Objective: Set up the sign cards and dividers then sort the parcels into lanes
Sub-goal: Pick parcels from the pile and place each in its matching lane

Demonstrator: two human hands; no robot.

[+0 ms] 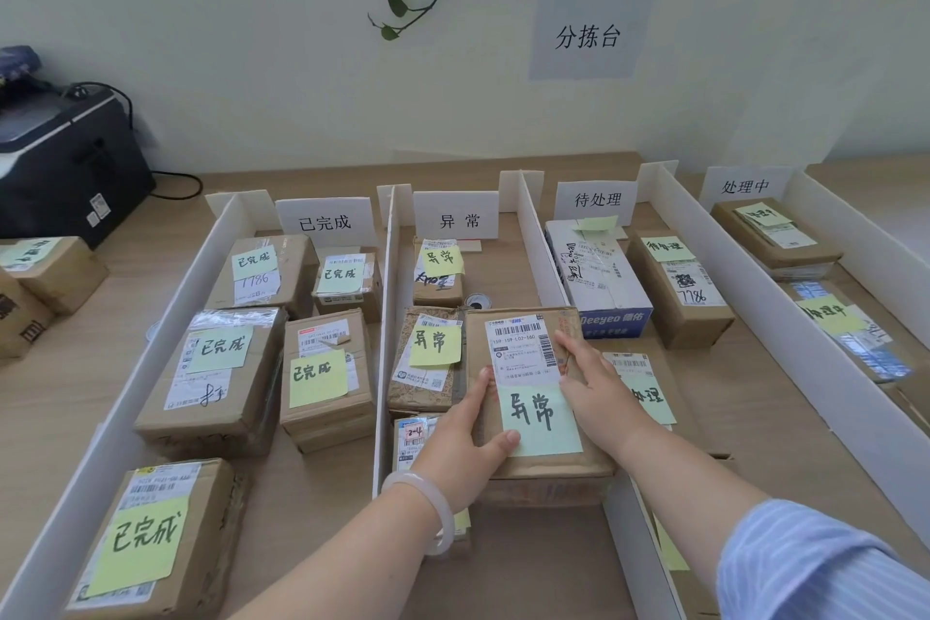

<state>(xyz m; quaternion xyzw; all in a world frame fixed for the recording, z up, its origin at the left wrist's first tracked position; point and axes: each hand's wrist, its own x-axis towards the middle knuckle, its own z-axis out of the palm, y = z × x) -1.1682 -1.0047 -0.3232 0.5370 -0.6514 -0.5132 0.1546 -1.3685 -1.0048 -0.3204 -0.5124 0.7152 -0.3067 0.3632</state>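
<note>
**Both hands hold an "异常" parcel in the second lane**

The left hand (468, 428) grips the near-left edge of a brown parcel (528, 327). Its thumb presses on the green sticky note (541, 418) reading 异常, and its fingers run up the parcel's left side. The right hand (589, 383) clasps the parcel's right edge, fingers curled over the top beside the shipping label. A pale bangle (428, 509) circles the left wrist, and a blue striped sleeve (805, 569) covers the right arm.

The parcel lies in the second lane from the left, between two white dividers (385, 342) and (533, 237), in line with the 异常 sign card (455, 219) at the far end. Another box shows under its near edge; I cannot tell whether the parcel rests on it or is held just above. Two more 异常 parcels (428, 357) lie to its left and farther back.

The left lane, under the 已完成 sign card (324, 222), holds five noted parcels (216, 368). To the right, the 待处理 sign card (596, 199) heads a lane with a white and blue box (599, 277). The 处理中 sign card (745, 186) heads the far-right lane.

A black printer (65, 156) sits on the wooden table (75, 393) at far left.
</note>
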